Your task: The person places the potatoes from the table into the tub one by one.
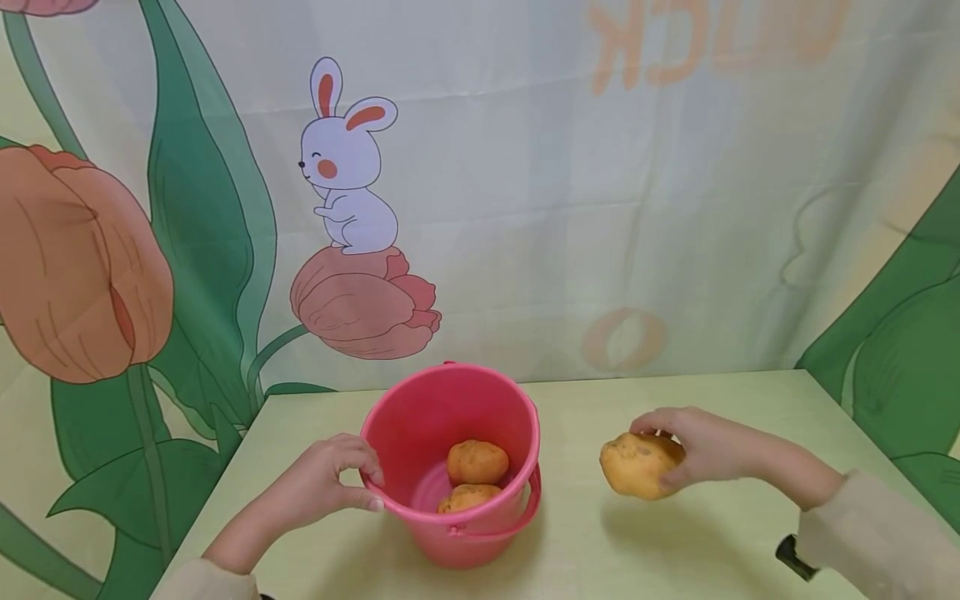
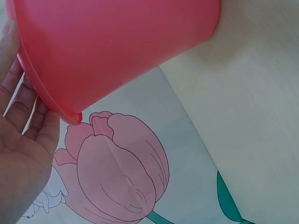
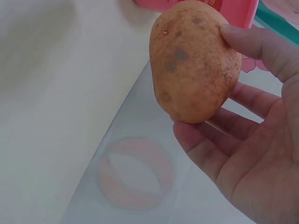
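Note:
A pink bucket (image 1: 480,546) stands on the table, its mouth facing me. Two potatoes lie inside it: one potato (image 1: 477,462) at the back and another potato (image 1: 469,497) nearer the front wall, partly hidden by the rim. My left hand (image 1: 326,483) grips the bucket's left rim, thumb on one side and fingers on the other; the left wrist view shows this hand (image 2: 28,135) at the rim too. Off to the right of the bucket, my right hand (image 1: 712,450) holds a third potato (image 1: 640,468) above the table, between thumb and fingers, also plain in the right wrist view.
The pale table (image 1: 585,542) ends at a printed curtain (image 1: 510,250) with tulips and a rabbit. The bucket's pink handle (image 1: 517,521) hangs down along its front right side. A dark object (image 1: 795,557) shows by the right sleeve.

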Demonstrator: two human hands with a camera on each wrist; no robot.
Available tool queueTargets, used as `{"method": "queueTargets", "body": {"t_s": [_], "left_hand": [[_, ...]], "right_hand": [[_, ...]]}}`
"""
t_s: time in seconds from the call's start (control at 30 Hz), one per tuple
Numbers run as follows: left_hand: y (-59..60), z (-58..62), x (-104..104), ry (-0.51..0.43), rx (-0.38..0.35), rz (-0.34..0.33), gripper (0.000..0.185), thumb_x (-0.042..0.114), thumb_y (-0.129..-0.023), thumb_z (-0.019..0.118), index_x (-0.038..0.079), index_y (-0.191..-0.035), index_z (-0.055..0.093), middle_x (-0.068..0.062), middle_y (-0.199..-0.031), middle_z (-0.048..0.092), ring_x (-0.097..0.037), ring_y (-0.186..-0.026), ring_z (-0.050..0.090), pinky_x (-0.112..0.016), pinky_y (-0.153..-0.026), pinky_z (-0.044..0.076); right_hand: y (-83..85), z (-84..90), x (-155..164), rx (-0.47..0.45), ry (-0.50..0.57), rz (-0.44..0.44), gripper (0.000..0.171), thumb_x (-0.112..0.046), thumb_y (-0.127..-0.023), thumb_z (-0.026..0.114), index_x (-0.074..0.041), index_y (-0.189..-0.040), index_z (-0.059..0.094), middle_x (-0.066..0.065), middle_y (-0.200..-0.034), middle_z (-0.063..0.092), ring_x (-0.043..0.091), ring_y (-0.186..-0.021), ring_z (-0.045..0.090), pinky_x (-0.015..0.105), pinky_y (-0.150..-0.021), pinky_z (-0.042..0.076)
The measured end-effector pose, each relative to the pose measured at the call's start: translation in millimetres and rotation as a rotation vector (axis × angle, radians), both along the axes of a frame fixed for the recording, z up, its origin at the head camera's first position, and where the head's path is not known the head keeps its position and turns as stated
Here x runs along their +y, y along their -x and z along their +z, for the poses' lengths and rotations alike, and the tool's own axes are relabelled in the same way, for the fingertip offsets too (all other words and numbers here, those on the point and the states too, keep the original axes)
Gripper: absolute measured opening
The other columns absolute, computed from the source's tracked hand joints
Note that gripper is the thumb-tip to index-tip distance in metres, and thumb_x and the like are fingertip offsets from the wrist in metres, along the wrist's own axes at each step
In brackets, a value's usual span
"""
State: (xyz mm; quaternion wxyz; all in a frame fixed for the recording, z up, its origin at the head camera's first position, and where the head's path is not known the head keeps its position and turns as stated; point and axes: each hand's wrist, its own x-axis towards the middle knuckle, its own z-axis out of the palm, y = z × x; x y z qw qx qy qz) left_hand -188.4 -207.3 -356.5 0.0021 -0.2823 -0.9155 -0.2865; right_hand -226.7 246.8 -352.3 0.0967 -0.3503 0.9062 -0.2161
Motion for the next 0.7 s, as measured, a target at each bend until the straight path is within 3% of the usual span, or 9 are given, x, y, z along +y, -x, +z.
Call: {"method": "queueTargets", "body": {"t_s": [0.2,0.7], "left_hand": [[-0.1,-2.0,-1.0,-0.017,0.037,-0.026,0.022,0.041,-0.065,0.072,0.022,-0.074,0.064,0.013,-0.081,0.059,-0.006,-0.085,0.050,-0.022,-0.071,0.047],[-0.6,-1.3,-0.4,-0.016,0.030,-0.026,0.021,0.040,-0.066,0.071,0.023,-0.075,0.064,0.012,-0.081,0.059,-0.007,-0.085,0.050,-0.022,-0.069,0.047]], "right_hand": [[-1.3,8.1,-6.8,0.032,-0.009,0.006,0.049,-0.017,-0.066,0.073,-0.007,-0.110,0.054,-0.002,-0.103,0.057,0.012,-0.090,0.052,0.024,-0.074,0.046],[-3.1,29.3,-20.5,0.067,-0.065,0.004,0.050,-0.018,-0.067,0.072,-0.007,-0.112,0.054,-0.002,-0.106,0.057,0.013,-0.092,0.051,0.030,-0.079,0.046]]}}
